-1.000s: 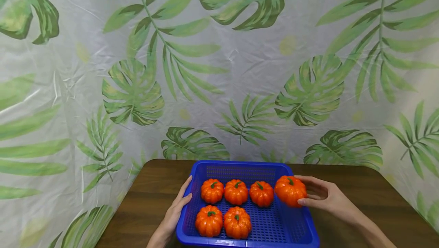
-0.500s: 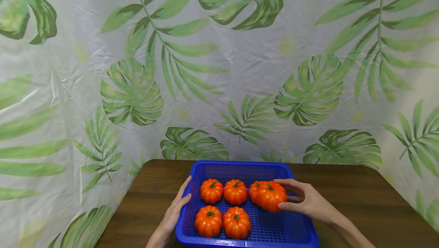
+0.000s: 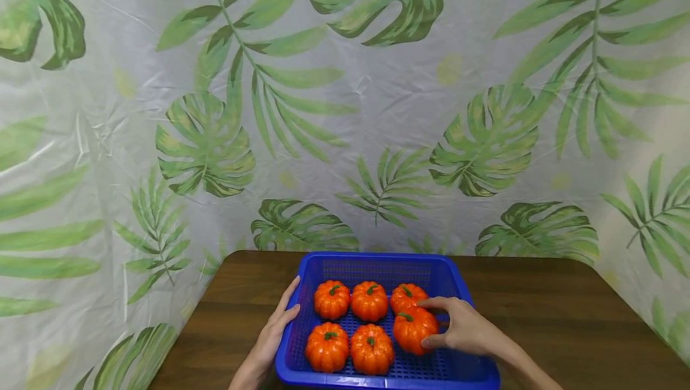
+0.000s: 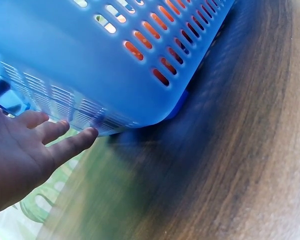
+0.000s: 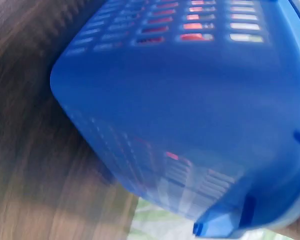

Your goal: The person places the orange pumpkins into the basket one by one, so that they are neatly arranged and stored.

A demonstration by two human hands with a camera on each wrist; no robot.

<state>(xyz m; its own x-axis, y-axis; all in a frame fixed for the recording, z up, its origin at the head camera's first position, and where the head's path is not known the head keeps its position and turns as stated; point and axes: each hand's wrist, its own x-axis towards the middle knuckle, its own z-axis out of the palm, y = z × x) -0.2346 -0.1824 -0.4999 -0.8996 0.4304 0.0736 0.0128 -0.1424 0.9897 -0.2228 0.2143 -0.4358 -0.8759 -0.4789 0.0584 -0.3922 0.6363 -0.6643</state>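
Note:
A blue plastic basket (image 3: 388, 383) stands on the wooden table. In the head view my right hand (image 3: 469, 327) reaches over its right side and grips a small orange pumpkin (image 3: 414, 333) between thumb and fingers. The held pumpkin is at the front right, before the back-right pumpkin (image 3: 408, 295) and partly covering it. Whether it touches the basket floor I cannot tell. My left hand (image 3: 269, 339) rests against the basket's left side. The left wrist view shows that hand's fingers (image 4: 72, 145) extended along the outer wall. Only the basket wall (image 5: 180, 95) is plain in the right wrist view.
Other pumpkins sit in rows: two at the back left, one a back-left pumpkin (image 3: 331, 300), and two in front, including a front-left pumpkin (image 3: 326, 348). Brown tabletop (image 3: 539, 300) extends on both sides. A leaf-patterned curtain (image 3: 377, 108) hangs behind.
My right hand has carried its pumpkin from over the basket's right rim leftward, then down toward the front row. The left hand and the basket have hardly moved.

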